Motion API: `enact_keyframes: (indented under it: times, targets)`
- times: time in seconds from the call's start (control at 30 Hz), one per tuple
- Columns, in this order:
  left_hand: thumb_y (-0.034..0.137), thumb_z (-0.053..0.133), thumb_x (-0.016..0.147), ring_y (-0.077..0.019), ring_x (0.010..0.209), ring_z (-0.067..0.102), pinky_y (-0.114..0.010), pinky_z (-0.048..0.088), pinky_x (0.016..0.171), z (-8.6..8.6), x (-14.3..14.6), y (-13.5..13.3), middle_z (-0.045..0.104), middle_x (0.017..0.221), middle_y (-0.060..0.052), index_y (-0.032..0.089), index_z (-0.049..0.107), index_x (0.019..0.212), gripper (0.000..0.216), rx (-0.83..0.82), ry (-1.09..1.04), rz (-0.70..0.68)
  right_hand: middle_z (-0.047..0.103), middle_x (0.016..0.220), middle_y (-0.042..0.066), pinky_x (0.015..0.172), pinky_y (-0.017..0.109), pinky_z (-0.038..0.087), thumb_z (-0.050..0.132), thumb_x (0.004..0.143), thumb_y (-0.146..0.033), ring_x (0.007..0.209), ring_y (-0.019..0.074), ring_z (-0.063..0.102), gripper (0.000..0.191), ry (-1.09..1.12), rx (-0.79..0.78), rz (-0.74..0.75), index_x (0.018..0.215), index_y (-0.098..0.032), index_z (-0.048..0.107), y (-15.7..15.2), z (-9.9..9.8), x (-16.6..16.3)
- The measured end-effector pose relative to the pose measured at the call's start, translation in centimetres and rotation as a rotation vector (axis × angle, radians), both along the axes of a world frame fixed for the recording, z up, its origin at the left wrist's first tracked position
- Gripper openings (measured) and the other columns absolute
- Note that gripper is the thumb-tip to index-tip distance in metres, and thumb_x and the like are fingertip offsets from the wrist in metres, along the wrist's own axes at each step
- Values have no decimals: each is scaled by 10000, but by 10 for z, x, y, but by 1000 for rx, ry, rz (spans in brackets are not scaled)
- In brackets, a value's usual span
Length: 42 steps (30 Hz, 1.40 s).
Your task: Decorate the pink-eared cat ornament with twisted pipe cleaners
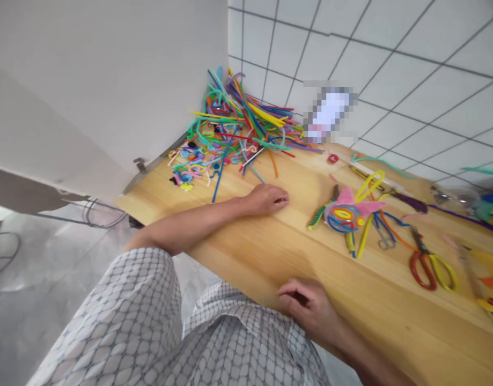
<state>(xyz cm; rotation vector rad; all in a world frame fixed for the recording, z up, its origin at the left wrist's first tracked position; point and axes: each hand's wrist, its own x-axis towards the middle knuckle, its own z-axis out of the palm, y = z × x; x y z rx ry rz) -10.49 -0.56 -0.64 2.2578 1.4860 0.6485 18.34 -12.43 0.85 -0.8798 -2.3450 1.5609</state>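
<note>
My left hand (268, 199) rests on the wooden table with its fingers curled in, and I see nothing in them. My right hand (308, 305) lies at the table's near edge, loosely bent, with a hollow between thumb and fingers and no object visible there. To the right of my left hand is a pipe-cleaner figure (343, 218), round and blue-grey, with pink pointed ears, yellow-ringed eyes and a yellow loop on top. Partly under it lie green-handled pliers (316, 216). Neither hand touches the figure.
A heap of colourful pipe cleaners (254, 115) fills the far left corner, with small bent pieces before it. Scissors (425, 262) with red and yellow handles lie at right, beside small scissors (386, 239). A blurred-out phone (329, 115) leans on the tiled wall (391, 80).
</note>
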Motion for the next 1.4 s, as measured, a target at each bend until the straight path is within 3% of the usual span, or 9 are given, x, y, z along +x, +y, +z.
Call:
enact_keyframes:
  times: [0.3,0.47,0.67,1.03,1.13,1.23,1.3,1.4]
  targets:
    - [290,531,1006,-196,854,698,-279,456,743,0,-3,-1,794,943,-69,180,774,975,269,5,7,23,732,758,0,602,217,415,663,903,-264,656,117,583,165,-55,-292,-35,914,-179,803,11,26,-20]
    - [329,524,1013,-187,830,694,-268,475,748,2,-3,-2,787,928,-58,195,778,990,288,-14,-6,18,747,746,4,592,214,431,655,903,-258,628,115,595,177,-7,-197,-30,933,-188,815,10,13,-18]
    - [390,488,1017,-204,890,718,-281,504,801,6,-4,-3,801,970,-57,209,776,978,342,-36,-21,12,805,852,46,768,258,533,613,991,-287,765,154,708,210,96,53,110,980,-198,804,8,-1,-14]
    - [453,494,996,-205,832,709,-292,500,770,8,-3,-3,800,949,-63,199,774,973,379,-50,-6,36,803,872,27,757,231,518,643,966,-258,774,140,713,172,115,104,89,994,-204,803,10,-1,-15]
    - [482,507,978,-205,811,696,-296,495,749,10,-2,-2,795,923,-64,191,764,954,389,-60,-48,59,786,835,15,695,226,494,637,965,-274,721,129,684,177,167,95,-24,958,-198,797,19,19,-10]
    - [515,525,956,-212,791,675,-308,496,725,15,0,-3,778,871,-49,198,750,929,389,-76,-134,115,752,782,-1,625,231,469,642,965,-332,666,128,642,193,252,114,-266,919,-199,774,39,49,9]
    - [536,548,937,-219,780,664,-319,496,709,22,3,-3,757,837,-38,209,739,910,379,-90,-198,155,717,750,-5,600,246,453,687,937,-381,659,139,616,189,312,213,-456,901,-210,758,59,63,29]
    - [546,595,913,-218,785,657,-335,508,713,33,15,-3,736,858,-39,215,729,971,362,-111,-281,162,663,724,-12,627,276,462,712,920,-432,653,145,580,218,411,369,-762,864,-221,718,97,63,58]
